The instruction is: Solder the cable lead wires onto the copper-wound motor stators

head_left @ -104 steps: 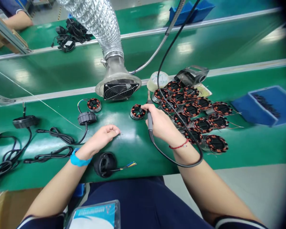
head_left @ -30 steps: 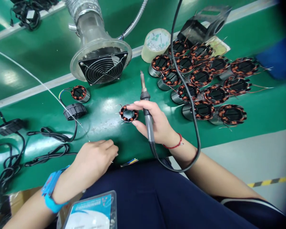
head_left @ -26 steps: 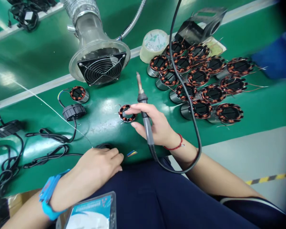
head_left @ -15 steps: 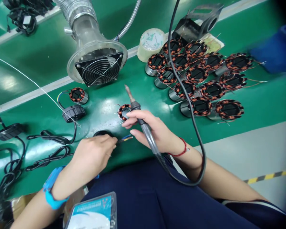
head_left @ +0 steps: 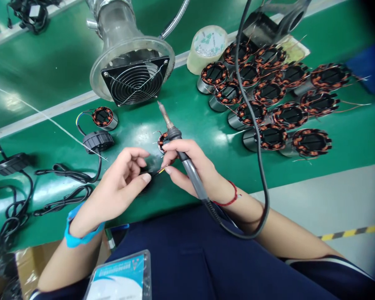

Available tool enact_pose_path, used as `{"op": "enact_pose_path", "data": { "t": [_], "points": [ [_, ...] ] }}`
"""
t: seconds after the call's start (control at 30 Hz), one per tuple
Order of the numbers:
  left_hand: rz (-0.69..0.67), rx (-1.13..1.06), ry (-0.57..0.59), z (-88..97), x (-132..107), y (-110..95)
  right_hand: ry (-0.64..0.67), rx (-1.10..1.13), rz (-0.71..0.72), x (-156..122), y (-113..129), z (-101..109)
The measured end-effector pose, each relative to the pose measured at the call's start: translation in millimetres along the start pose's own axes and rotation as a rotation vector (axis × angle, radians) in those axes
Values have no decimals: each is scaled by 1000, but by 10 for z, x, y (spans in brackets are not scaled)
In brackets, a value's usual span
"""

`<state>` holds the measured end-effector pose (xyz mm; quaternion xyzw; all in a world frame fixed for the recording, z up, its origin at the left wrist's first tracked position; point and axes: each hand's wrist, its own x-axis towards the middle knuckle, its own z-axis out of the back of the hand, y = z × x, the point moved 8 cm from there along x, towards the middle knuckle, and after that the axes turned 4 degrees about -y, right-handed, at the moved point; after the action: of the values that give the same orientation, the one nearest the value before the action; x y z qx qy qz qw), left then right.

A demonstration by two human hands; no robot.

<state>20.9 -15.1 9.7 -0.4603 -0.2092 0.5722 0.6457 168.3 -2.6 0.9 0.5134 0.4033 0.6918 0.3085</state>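
Head view: left hand (head_left: pixel 120 185) pinches black housing (head_left: pixel 148 163) near bench edge (head_left: pixel 159 199); right hand (head_left: pixel 192 164) grips soldering iron (head_left: pixel 175 134)

We log the glossy, smooth green bench mat (head_left: pixel 190 112); long soldering iron (head_left: pixel 189 166), matt grey plastic grip, dull metal tip; small matt black plastic part (head_left: pixel 148 164); round stators (head_left: pixel 270 89), shiny copper wire on brushed metal cups; clear glossy plastic fume hood (head_left: pixel 95 79) with metal wire grille (head_left: pixel 134 83); matt black rubbery cables (head_left: pixel 61 169); smooth blue plastic wristband (head_left: pixel 81 238).

A green bench (head_left: pixel 190 112) carries wound stators (head_left: pixel 270 91), a tape roll (head_left: pixel 208 46) and black cables (head_left: pixel 62 175).
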Motion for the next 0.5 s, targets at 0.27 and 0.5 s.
{"op": "enact_pose_path", "data": {
  "t": [0.27,0.5],
  "points": [
    [3,-111,-20,-203,144,0,-23,-45,6,-16,16,1],
    [-30,-18,-72,-193,111,-37,-32,-66,23,0,68,20]
  ]
}}
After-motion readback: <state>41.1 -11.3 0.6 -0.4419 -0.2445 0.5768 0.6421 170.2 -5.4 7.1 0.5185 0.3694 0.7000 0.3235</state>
